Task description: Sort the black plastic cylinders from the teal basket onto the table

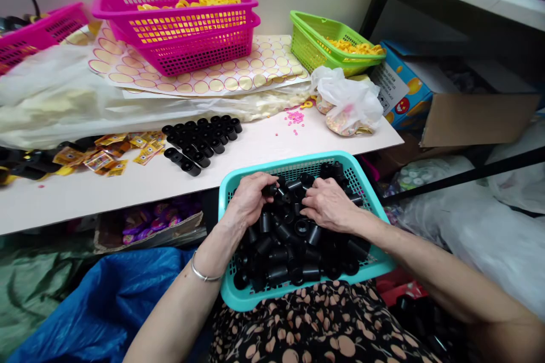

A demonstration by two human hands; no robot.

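A turquoise plastic basket full of loose black plastic cylinders rests against my lap at the table's front edge. My left hand, with a silver bangle at the wrist, is over the basket's left part, its fingers closed on a black cylinder. Over the right part, my right hand reaches down with curled fingers among the cylinders; its fingertips are partly hidden, and I cannot make out what they grip. On the white table, rows of black cylinders stand upright, close together.
Small printed packets lie at the table's left. Behind are a magenta basket and a green basket with yellow rings. A white plastic bag and tiny pink pieces lie nearby. An open carton stands right.
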